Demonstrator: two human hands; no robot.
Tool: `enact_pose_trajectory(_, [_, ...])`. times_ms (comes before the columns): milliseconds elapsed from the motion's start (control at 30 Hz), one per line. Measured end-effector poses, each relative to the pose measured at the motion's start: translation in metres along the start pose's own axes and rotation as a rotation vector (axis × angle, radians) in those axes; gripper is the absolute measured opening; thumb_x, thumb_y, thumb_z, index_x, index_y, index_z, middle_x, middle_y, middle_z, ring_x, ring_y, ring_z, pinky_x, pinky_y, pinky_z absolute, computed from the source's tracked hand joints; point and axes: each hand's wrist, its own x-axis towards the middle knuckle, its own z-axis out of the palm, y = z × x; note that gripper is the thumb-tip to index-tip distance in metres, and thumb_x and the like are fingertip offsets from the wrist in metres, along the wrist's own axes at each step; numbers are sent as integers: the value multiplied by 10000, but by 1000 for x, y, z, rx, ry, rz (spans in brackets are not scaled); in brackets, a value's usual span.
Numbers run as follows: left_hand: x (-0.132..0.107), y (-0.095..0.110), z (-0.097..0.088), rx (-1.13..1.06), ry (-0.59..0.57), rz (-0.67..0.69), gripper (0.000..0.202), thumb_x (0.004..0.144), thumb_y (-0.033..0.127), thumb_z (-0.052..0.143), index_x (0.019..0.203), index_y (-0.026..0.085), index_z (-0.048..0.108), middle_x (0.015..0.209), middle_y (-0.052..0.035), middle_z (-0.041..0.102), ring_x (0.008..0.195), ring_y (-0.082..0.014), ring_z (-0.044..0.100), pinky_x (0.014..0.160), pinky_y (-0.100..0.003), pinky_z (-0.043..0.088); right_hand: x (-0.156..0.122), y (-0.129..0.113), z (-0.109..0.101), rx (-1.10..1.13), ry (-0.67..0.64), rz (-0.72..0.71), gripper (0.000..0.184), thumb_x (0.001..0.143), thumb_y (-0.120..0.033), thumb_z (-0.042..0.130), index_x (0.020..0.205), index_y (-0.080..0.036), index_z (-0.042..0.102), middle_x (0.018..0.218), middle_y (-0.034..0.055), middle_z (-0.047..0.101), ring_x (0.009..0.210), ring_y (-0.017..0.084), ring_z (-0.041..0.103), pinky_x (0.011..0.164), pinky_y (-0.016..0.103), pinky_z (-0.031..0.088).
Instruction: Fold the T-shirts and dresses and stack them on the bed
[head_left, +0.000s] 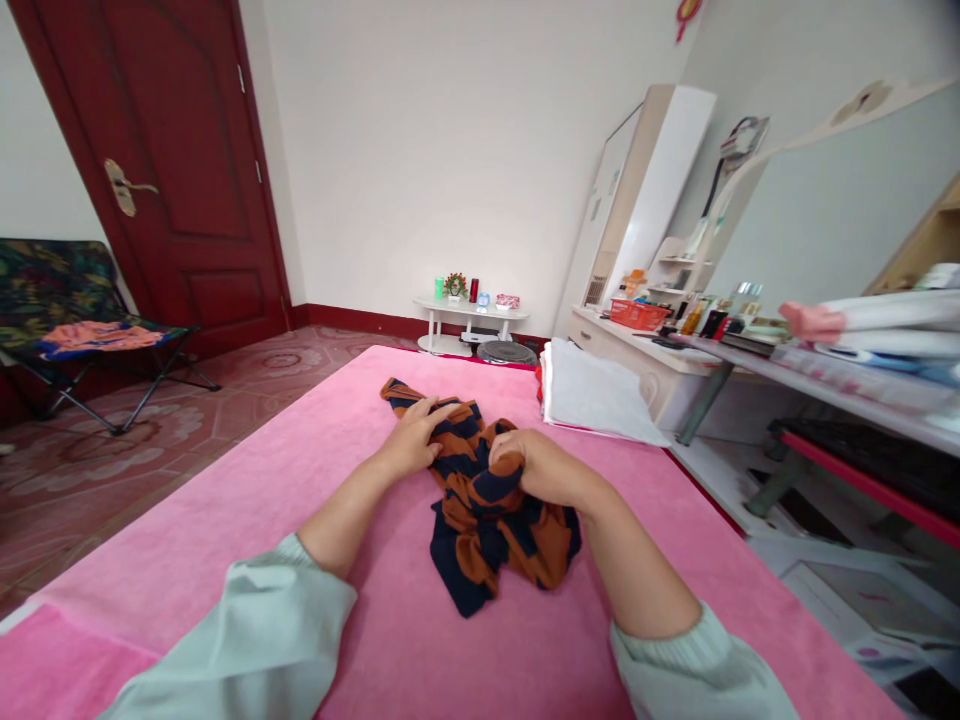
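A crumpled piece of clothing (pixel 487 500), patterned in rust brown and dark navy, lies bunched on a pink blanket (pixel 322 480). My left hand (pixel 412 438) rests on its far left part, fingers stretched across the fabric and thumb apart. On the other side, my right hand (pixel 536 465) is closed on a raised fold near the garment's middle, its fingertips partly hidden by the cloth. The garment's near edge spreads loosely toward me. Its exact kind cannot be made out while it is bunched.
Folded white cloths (pixel 596 390) are stacked at the blanket's far right edge. A vanity with bottles (pixel 697 318) and a red basket (pixel 637 314) stands to the right. A low white table (pixel 472 308) is by the far wall; a folding chair (pixel 90 320) stands left.
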Motion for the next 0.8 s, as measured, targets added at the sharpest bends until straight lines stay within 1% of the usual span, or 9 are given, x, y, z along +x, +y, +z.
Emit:
enact_pose_trajectory(67, [-4,0,1,16,-89,43,615,612,110,654,1200,282,597,1460,-61,358,1323,-356,289,1062,-527,235,-4,-18,-12,17,-71,-118,235,554,-25,426,570,-174,606,678,-10,626,648,121,554,642,223,421])
enact_pose_trajectory(133, [-5,4,1,-50,-196,66,303,654,163,655,946,234,694,1307,-71,534,1215,-343,428,1001,-502,317,-8,-30,-25,16,-3,-155,249,568,-24,430,590,-177,626,722,0,631,675,126,558,663,234,429])
enact_pose_trajectory(233, [2,17,-6,-303,-194,-4,80,740,225,581,753,167,634,823,-50,668,821,-219,606,773,-341,459,-12,-29,-42,1,411,-149,221,599,-41,484,576,-191,644,882,26,653,859,167,579,797,280,441])
enact_pose_trajectory(367, [15,34,-39,-681,336,-152,218,799,376,541,812,160,566,732,-4,606,669,-141,565,629,-235,435,-16,3,-57,-67,1117,10,175,640,-105,574,681,-226,694,1132,15,602,1172,208,459,997,353,358])
enact_pose_trajectory(467, [17,36,-65,-774,606,-189,263,791,425,542,852,172,574,745,6,608,654,-129,557,628,-224,428,-21,35,-60,-137,1182,301,168,649,-168,648,783,-249,710,1026,23,647,1114,236,524,948,390,401])
enact_pose_trajectory(533, [14,28,-73,-689,468,-228,256,729,419,597,790,170,599,680,10,607,612,-132,548,612,-229,423,-26,55,-58,-148,1050,500,154,620,-207,700,768,-252,709,801,25,668,1013,270,584,885,420,431])
enact_pose_trajectory(633, [4,9,-70,-452,-94,-274,185,601,353,668,619,173,632,578,3,612,562,-154,547,570,-243,411,-33,78,-52,-133,881,637,213,507,-187,764,698,-244,691,671,13,637,966,284,605,877,435,432])
enact_pose_trajectory(700, [-1,-2,-61,-307,-387,-278,135,557,322,676,565,189,648,550,0,623,554,-173,558,544,-250,402,-34,85,-51,-173,924,642,264,476,-193,783,716,-231,680,776,34,654,1007,270,592,885,411,438])
enact_pose_trajectory(800, [0,-6,-39,-213,-327,-303,189,595,372,670,676,202,695,638,-25,668,620,-203,601,565,-262,419,-32,86,-53,-265,1028,649,317,532,-322,790,803,-210,669,911,78,652,992,245,604,814,349,477])
